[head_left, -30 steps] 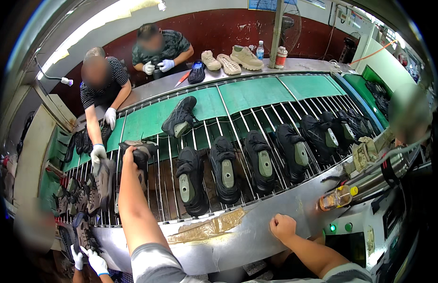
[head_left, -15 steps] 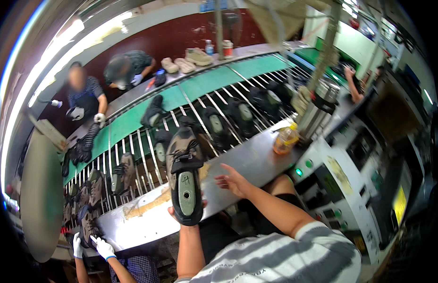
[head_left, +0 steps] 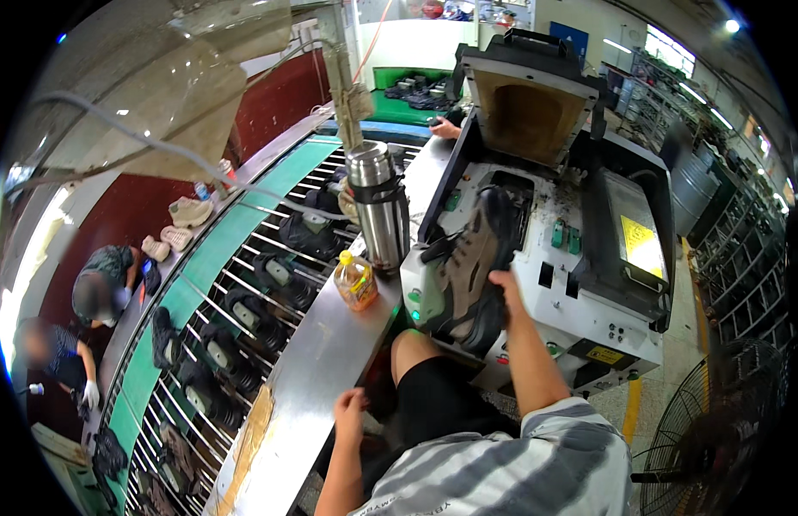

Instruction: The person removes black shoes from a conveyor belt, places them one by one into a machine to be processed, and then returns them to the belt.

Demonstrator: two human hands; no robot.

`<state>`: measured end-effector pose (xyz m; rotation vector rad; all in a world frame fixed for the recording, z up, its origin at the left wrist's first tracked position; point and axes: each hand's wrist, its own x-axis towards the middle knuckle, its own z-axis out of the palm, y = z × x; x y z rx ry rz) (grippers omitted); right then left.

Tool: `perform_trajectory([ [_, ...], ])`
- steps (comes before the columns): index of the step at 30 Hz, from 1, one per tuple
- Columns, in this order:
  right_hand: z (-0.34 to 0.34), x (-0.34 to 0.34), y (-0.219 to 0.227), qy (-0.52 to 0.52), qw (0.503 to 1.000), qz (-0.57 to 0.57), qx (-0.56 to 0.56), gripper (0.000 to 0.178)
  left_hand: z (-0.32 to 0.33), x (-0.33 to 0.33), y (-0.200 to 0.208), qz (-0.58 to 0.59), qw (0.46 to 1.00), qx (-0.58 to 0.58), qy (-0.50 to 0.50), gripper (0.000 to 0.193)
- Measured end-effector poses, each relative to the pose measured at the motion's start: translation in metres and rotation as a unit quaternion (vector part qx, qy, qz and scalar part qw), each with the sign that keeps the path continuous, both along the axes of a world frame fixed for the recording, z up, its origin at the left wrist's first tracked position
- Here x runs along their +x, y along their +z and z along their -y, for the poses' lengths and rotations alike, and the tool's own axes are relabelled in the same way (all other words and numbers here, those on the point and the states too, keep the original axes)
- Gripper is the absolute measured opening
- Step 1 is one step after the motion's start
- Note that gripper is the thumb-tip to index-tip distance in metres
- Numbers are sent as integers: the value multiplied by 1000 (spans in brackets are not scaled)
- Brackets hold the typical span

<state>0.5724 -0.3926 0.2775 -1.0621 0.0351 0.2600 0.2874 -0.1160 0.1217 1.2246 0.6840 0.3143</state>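
Observation:
A brown and black lace-up shoe (head_left: pixel 468 271) with a thick dark sole is gripped by my right hand (head_left: pixel 504 297). My fingers are partly hidden behind its sole. The shoe is tilted, in front of the white machine (head_left: pixel 580 322), whose dark lid (head_left: pixel 528 99) stands raised. My left hand (head_left: pixel 350 414) is beside the metal ledge (head_left: pixel 317 353), its fingers curled in and nothing visible in them.
An orange-filled bottle (head_left: pixel 356 282) and a steel thermos (head_left: pixel 380 206) stand on the ledge's far end. Several shoes lie on the roller conveyor (head_left: pixel 274 348) to the left. Two people work beyond it. A large fan (head_left: pixel 717 430) stands at lower right.
The shoe has passed from my left hand to my right and moved right, over to the machine. My left hand has let go and curled. The view has turned right.

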Motion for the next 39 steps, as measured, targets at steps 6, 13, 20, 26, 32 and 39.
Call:
perform_trajectory([
  [6,60,149,71,-231,919,144,-285,94,-81,-58,-52,-31,931,218,290,6],
  [13,61,327,62,-161,738,55,-653,107,-95,-56,-66,42,896,135,420,4],
  [20,17,292,44,-75,667,-20,-741,98,-96,-63,-59,-22,906,164,391,5],
  [26,35,196,8,-107,612,174,-764,72,-84,-2,-82,-57,942,178,280,12],
  [32,112,40,-37,-157,645,419,-620,30,48,187,-48,-2,988,-152,-12,53],
  [39,279,35,-21,-355,532,334,-692,33,81,248,-16,79,957,-224,-167,64],
])
